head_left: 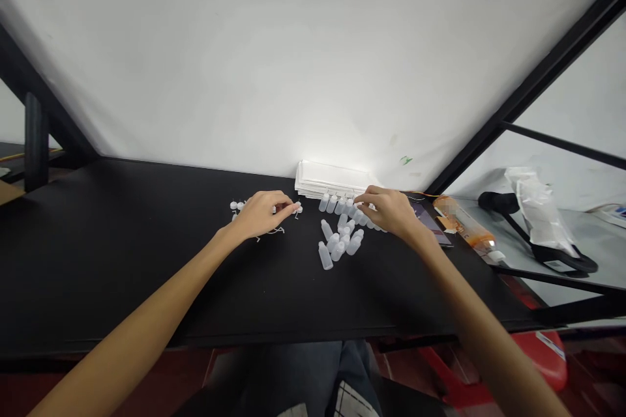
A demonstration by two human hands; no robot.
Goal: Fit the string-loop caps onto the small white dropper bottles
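Observation:
My left hand is over a group of small white caps, thumb and forefinger closed at a white cap. Other white caps lie to its left, and thin white strips are just below the palm. My right hand has its fingertips pinched at the top of a small translucent plastic bottle in an upright row; the fingers partly cover that bottle. In front of the row is a loose heap of similar bottles, several lying on their sides.
A stack of white sheets lies against the wall behind the bottles. On the right are a dark flat packet and an orange-labelled bottle. Beyond the black frame, a clear plastic bag rests on a black object. A red stool stands below.

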